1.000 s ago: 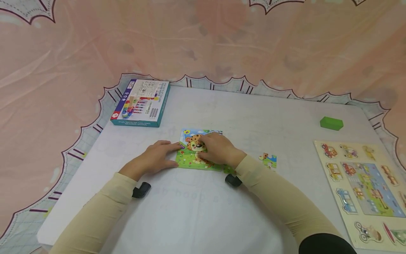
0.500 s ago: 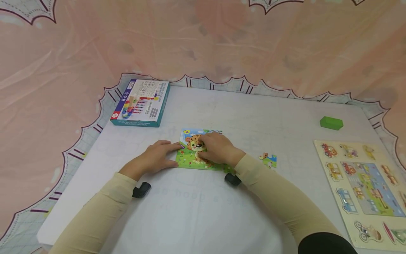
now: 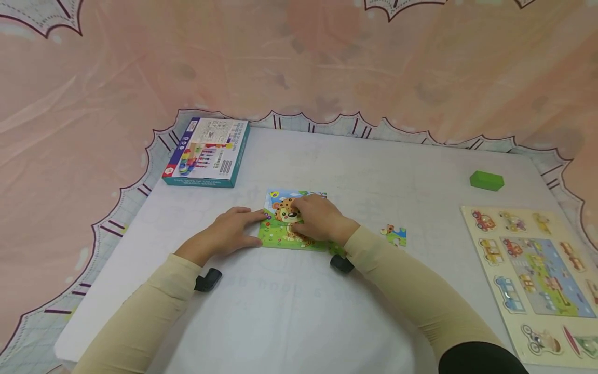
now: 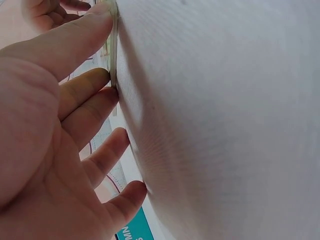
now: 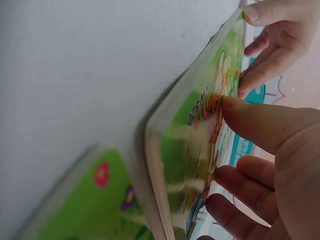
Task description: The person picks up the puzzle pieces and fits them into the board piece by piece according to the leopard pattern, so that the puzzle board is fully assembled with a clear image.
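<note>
Left hand [image 3: 226, 231], right hand [image 3: 323, 218] unmoved, still touching leopard puzzle [image 3: 282, 226]

- Puzzle [image 3: 282, 228]: blue sky above green grass dotted with red, printed with a dark-spotted orange leopard.
- Near piece [image 5: 97, 205], just beside the puzzle: green, with red and purple flowers.
- Far piece [image 3: 396, 236], right of the puzzle: blue, green and orange.
- Box [image 3: 205, 150], beyond the puzzle to the left: white top, purple strip, teal sides.
- Block [image 3: 487, 181], well right of the puzzle: plain green.
- Board [image 3: 516, 320], right of the puzzle: cream, multicoloured pictures.
- Table [image 3: 280, 322], under the puzzle: white.
</note>
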Demonstrator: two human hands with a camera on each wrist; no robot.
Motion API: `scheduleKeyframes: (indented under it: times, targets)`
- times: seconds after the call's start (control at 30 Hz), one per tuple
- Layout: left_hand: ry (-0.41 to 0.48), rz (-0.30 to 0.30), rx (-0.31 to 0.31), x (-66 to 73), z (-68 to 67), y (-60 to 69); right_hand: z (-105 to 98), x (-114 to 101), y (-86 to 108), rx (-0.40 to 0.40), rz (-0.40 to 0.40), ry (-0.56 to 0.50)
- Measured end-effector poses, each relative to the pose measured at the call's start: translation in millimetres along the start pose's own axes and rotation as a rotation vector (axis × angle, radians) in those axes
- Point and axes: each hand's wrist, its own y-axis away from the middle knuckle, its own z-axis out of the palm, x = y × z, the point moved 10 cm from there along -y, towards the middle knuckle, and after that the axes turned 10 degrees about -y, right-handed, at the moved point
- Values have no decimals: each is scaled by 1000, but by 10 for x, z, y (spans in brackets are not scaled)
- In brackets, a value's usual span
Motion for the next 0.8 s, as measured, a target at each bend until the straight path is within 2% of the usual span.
scheduleKeyframes:
  times: [0.5, 0.63, 0.8]
  targets:
    - [-9, -4, 0, -10, 18, -16, -7, 21, 38, 14, -21, -71]
    - [-10, 6, 6, -7, 21, -22, -31, 62, 80, 19, -5, -125]
    - [-10, 1, 6, -13, 29, -29, -101, 100, 177, 42, -11, -139]
